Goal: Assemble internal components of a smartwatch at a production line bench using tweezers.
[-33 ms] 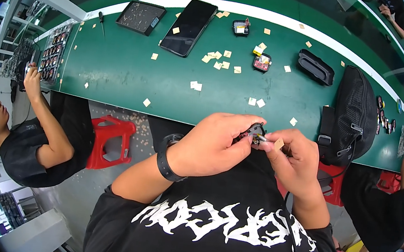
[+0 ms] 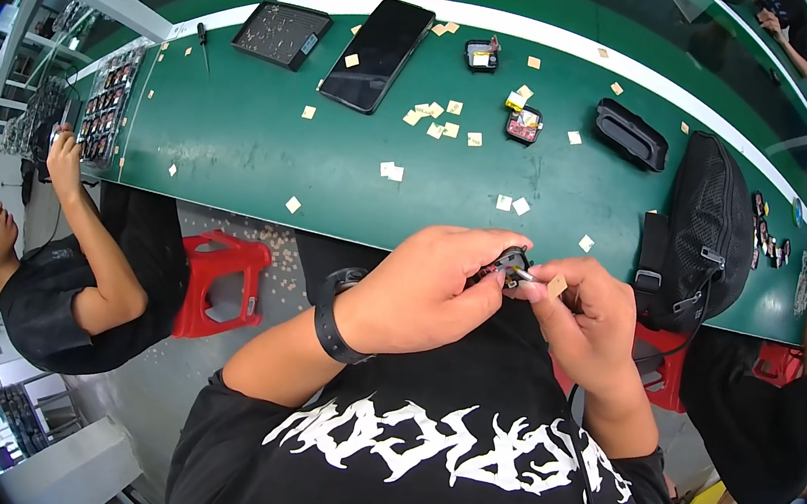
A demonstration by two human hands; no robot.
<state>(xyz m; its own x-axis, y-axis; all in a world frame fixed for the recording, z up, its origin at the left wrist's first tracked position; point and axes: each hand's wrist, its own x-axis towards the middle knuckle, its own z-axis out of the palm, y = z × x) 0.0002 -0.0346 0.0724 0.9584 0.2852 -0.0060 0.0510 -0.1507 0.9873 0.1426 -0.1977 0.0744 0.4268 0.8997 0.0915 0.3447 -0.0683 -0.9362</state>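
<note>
Just beyond the table's near edge, my left hand is closed around a small black electronic case, its inside facing up between thumb and fingers. My right hand meets it from the right, thumb and forefinger pinching a small silvery part at the case's opening. A tan paper square clings to the right thumb and forefinger area. Fingertips hide much of the case and the part. Farther up the table lie two similar open cases: one with red inside and a yellow piece, another with a pale block.
The green table carries scattered paper squares, a phone, a dark tray of tiny parts, a screwdriver, a black holder and a black bag at right. Co-workers sit on both sides; a red stool stands left.
My hands and the case stay almost in place; the silvery part at my right fingertips shifts very slightly. At the lower right edge, another person's arm has moved a little.
</note>
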